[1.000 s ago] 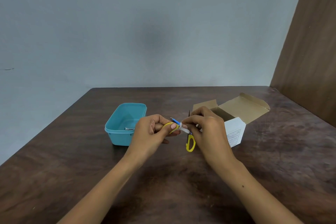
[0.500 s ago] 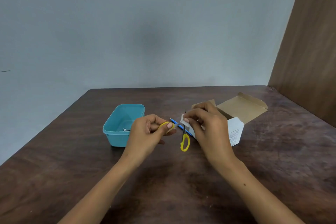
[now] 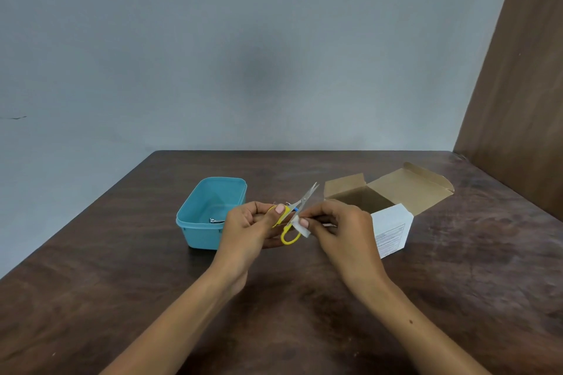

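1. The left grip (image 3: 246, 230) is curled round the small yellow-handled scissors (image 3: 305, 198). Its thumb presses on the upper loop, and the lower loop hangs free just under that thumb.
2. The right grip (image 3: 344, 230) is closed in a pinch, thumb against fingertips, on a small white pad (image 3: 306, 233). It presses the pad to the scissors near the pivot, in the narrow space between the two grips.
3. A second ago the right grip and the pad hid most of the blades. Now the blades stand bare and tilt up and away from both grips. Their tips point towards the open cardboard box (image 3: 393, 231), which sits just beyond the right grip.
4. The pad now sits lower on the scissors, at the handle end rather than over the steel.
5. I judge from this that one wiping pass along the blades is done. The pivot and the loops are what remains to be cleaned.
6. The scissors are held in the air above the desk (image 3: 122, 283) and touch nothing but the two grips and the pad.
7. A teal plastic tub (image 3: 195, 216) stands just past the left grip, with what looks like a nail clipper (image 3: 216, 220) lying inside. It seems the likely place for the cleaned scissors.
8. With the points uncovered, the right grip's fingertips need to stay behind the pivot.
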`<state>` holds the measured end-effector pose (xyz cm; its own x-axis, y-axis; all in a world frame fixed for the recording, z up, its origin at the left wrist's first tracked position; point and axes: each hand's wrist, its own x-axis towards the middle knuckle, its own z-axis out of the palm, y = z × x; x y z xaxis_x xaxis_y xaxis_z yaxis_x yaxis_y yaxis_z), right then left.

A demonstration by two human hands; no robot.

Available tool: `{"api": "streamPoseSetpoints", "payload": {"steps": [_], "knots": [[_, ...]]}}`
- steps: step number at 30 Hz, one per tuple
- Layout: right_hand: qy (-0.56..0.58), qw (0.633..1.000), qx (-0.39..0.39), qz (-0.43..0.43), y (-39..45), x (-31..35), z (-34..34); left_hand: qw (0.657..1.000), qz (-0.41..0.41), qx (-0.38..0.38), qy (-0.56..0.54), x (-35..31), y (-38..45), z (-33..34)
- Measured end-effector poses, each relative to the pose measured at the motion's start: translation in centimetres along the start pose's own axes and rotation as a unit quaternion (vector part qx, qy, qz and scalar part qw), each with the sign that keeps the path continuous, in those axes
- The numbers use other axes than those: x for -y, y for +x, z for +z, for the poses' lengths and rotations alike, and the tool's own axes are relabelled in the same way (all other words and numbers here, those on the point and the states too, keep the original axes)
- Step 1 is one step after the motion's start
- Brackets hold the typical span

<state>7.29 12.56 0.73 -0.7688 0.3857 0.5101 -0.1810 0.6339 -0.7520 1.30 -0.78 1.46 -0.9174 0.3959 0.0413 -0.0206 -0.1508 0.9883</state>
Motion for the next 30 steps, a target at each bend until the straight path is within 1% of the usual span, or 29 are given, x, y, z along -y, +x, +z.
{"api": "streamPoseSetpoints", "payload": {"steps": [5,11,16,18,21,23,28,30], "knots": [[0.007,1.0,-0.001,0.011,0.0,-0.3,0.1,0.999,-0.046,0.025,0.008,0.1,0.1,0.1],[0.01,1.0,0.004,0.004,0.1,-0.3,-0.1,0.999,-0.037,0.025,0.015,0.0,0.1,-0.2],[-0.035,0.993,-0.081,-0.074,0.7,-0.4,-1.6,0.999,-0.048,0.017,-0.001,-0.2,0.2,-0.2],[-0.045,0.991,-0.074,-0.103,0.5,-0.4,-1.3,0.999,-0.048,0.018,0.002,-0.2,0.2,-0.2],[-0.072,0.985,-0.027,-0.152,0.0,-0.5,0.0,0.999,-0.036,0.027,0.018,-0.2,0.1,-0.1],[-0.098,0.982,-0.008,-0.159,0.0,-0.7,0.4,0.999,-0.024,0.028,0.032,-0.1,0.1,-0.1],[-0.142,0.977,-0.048,-0.15,0.6,-1.3,-0.2,0.998,-0.018,0.04,0.044,-0.3,0.0,-0.1],[-0.138,0.977,-0.041,-0.159,0.4,-1.2,-0.1,0.998,-0.014,0.04,0.049,-0.4,0.0,-0.2]]}}
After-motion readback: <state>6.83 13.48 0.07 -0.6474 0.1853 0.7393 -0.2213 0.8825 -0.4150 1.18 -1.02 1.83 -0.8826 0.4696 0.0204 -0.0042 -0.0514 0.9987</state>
